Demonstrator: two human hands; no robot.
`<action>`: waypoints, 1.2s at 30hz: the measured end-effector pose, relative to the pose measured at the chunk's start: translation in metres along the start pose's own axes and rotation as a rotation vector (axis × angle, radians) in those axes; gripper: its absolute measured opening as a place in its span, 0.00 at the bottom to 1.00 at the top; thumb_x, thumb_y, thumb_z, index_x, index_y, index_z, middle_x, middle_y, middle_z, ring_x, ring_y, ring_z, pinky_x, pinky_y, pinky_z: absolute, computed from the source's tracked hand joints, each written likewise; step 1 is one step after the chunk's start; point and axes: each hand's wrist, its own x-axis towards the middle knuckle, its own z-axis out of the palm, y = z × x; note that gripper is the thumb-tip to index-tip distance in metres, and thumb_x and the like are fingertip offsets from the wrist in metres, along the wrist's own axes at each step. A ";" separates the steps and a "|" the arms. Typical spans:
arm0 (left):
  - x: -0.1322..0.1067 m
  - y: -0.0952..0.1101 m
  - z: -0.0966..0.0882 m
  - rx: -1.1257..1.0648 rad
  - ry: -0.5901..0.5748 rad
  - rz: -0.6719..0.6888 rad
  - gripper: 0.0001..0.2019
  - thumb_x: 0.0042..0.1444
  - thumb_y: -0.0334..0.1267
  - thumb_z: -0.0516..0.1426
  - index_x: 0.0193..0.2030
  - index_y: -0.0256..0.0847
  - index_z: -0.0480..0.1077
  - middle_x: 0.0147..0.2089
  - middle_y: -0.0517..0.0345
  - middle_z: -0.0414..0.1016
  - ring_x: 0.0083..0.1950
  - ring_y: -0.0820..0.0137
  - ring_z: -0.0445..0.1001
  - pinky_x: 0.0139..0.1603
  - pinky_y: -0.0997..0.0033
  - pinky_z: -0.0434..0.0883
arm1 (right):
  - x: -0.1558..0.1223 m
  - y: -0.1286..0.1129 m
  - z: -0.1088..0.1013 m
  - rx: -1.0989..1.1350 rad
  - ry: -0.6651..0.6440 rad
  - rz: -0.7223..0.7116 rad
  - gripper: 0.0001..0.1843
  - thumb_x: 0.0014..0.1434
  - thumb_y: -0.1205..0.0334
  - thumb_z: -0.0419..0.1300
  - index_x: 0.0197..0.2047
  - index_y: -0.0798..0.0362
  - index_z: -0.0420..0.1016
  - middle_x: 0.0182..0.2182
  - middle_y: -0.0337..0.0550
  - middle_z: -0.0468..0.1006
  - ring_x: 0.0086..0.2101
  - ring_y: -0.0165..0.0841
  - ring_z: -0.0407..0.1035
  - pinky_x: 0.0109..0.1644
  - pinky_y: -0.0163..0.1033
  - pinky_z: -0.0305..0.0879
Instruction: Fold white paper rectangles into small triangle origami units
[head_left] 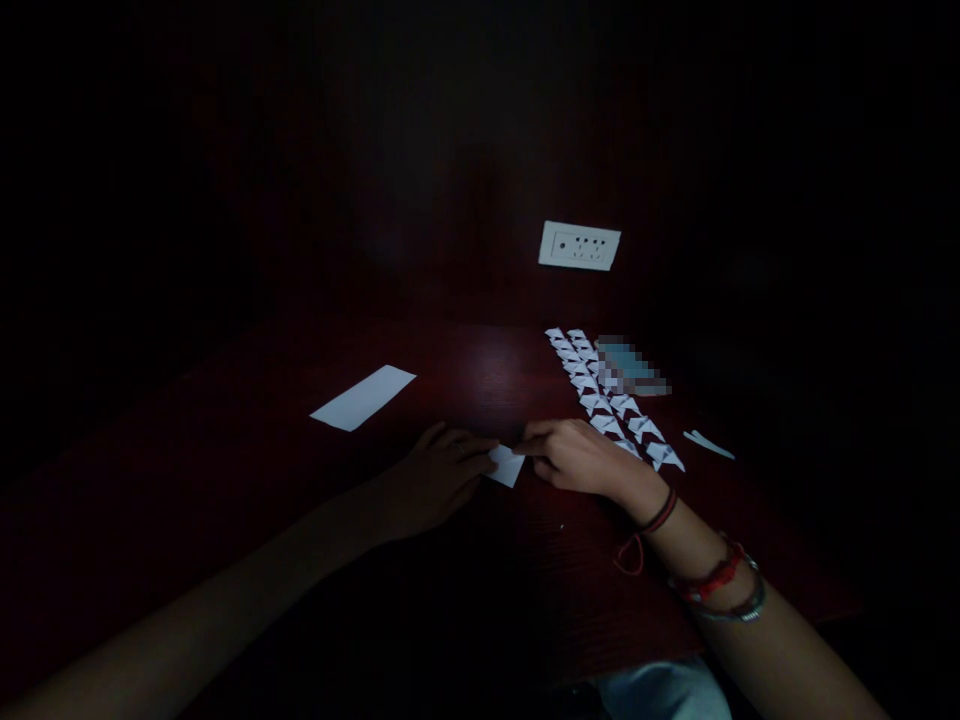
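A small folded piece of white paper (pixel 507 466) lies on the dark red table between my two hands. My left hand (pixel 444 470) holds its left side, with thumb and fingertips on the paper. My right hand (pixel 574 455) is at its right edge, index finger touching the paper and the other fingers curled in. Part of the piece is hidden under the fingers. Just beyond my right hand, several folded white paper pieces (pixel 600 402) stand in two slanting rows. A plain white paper strip (pixel 363 398) lies flat to the left, beyond my left hand.
A blurred bluish flat object (pixel 631 364) lies beside the rows. Thin white paper slivers (pixel 709 444) lie farther right. A white wall socket (pixel 580 246) is set above the table (pixel 480 385). The surroundings are very dark, and the table's front edge is near my right forearm.
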 end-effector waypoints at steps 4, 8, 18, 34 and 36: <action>-0.001 0.002 -0.005 -0.010 -0.011 -0.010 0.15 0.56 0.32 0.46 0.50 0.47 0.61 0.58 0.63 0.56 0.55 0.64 0.55 0.57 0.54 0.45 | -0.001 0.000 -0.007 -0.063 -0.049 -0.030 0.15 0.49 0.71 0.50 0.37 0.52 0.73 0.32 0.41 0.70 0.30 0.29 0.64 0.30 0.34 0.54; -0.002 0.003 -0.007 -0.012 -0.015 -0.014 0.15 0.56 0.31 0.46 0.50 0.46 0.60 0.58 0.62 0.56 0.55 0.64 0.54 0.57 0.53 0.45 | -0.002 0.000 -0.010 -0.139 -0.060 -0.036 0.12 0.49 0.71 0.50 0.33 0.54 0.74 0.29 0.42 0.71 0.28 0.29 0.64 0.29 0.35 0.53; -0.006 -0.001 -0.003 -0.002 0.042 0.033 0.16 0.55 0.31 0.47 0.51 0.45 0.60 0.58 0.59 0.56 0.57 0.62 0.52 0.56 0.53 0.47 | -0.001 0.001 -0.003 0.027 0.041 -0.085 0.20 0.50 0.73 0.50 0.45 0.50 0.71 0.36 0.42 0.70 0.35 0.30 0.65 0.34 0.33 0.59; -0.003 -0.004 -0.030 -0.058 0.169 -0.214 0.11 0.59 0.35 0.45 0.43 0.41 0.66 0.41 0.56 0.64 0.42 0.68 0.63 0.45 0.64 0.61 | 0.015 -0.012 0.016 0.361 0.163 0.337 0.18 0.46 0.66 0.61 0.42 0.57 0.69 0.32 0.45 0.73 0.31 0.30 0.66 0.35 0.33 0.60; -0.002 -0.003 -0.027 -0.117 0.173 -0.230 0.11 0.59 0.36 0.45 0.41 0.41 0.67 0.40 0.57 0.64 0.41 0.68 0.63 0.44 0.66 0.62 | 0.018 -0.015 0.018 0.424 0.129 0.426 0.16 0.45 0.68 0.61 0.41 0.57 0.70 0.29 0.42 0.74 0.29 0.28 0.67 0.32 0.32 0.60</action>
